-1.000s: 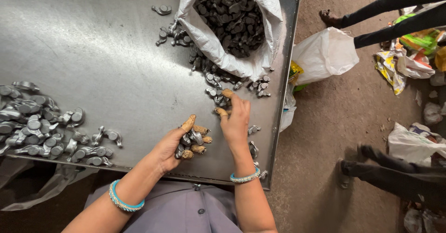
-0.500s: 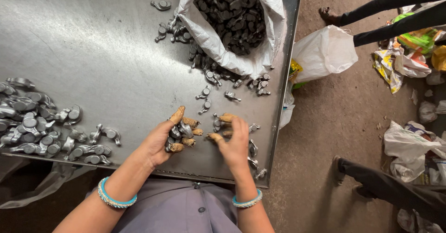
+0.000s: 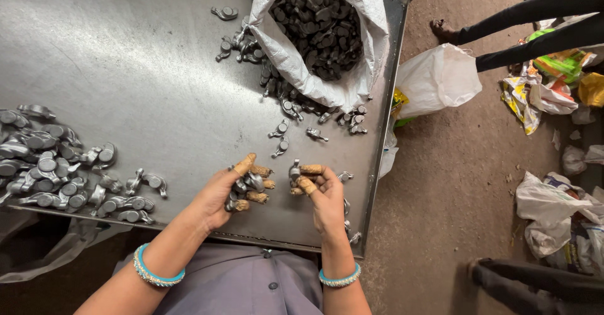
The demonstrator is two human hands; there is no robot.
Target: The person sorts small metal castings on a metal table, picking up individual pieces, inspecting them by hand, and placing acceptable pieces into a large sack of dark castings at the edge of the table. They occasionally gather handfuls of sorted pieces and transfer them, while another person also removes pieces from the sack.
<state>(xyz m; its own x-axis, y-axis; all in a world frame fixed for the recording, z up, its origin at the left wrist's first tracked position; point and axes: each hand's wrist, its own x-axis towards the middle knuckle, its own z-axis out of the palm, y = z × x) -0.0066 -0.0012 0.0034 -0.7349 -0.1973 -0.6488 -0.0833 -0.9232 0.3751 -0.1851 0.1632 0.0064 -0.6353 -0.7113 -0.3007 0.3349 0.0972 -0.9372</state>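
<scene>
My left hand (image 3: 229,189), its fingertips wrapped in brown tape, is closed around several small grey metal parts (image 3: 250,183) just above the near edge of the steel table (image 3: 138,82). My right hand (image 3: 321,192), taped the same way, pinches one small metal part (image 3: 294,171) between thumb and fingers, close beside the left hand. Both wrists wear blue beaded bangles. A white woven sack (image 3: 327,32) full of dark metal parts lies open at the far right of the table, with parts spilled in front of it.
A heap of shiny metal parts (image 3: 56,170) covers the table's left near corner. A few loose parts (image 3: 280,136) lie between sack and hands. White plastic bags (image 3: 440,76) and litter sit on the dirt floor at right, where another person's legs (image 3: 528,19) stand.
My right hand has drawn back from the loose parts near the sack toward me with one part. Both hands have come together at the table's near edge.
</scene>
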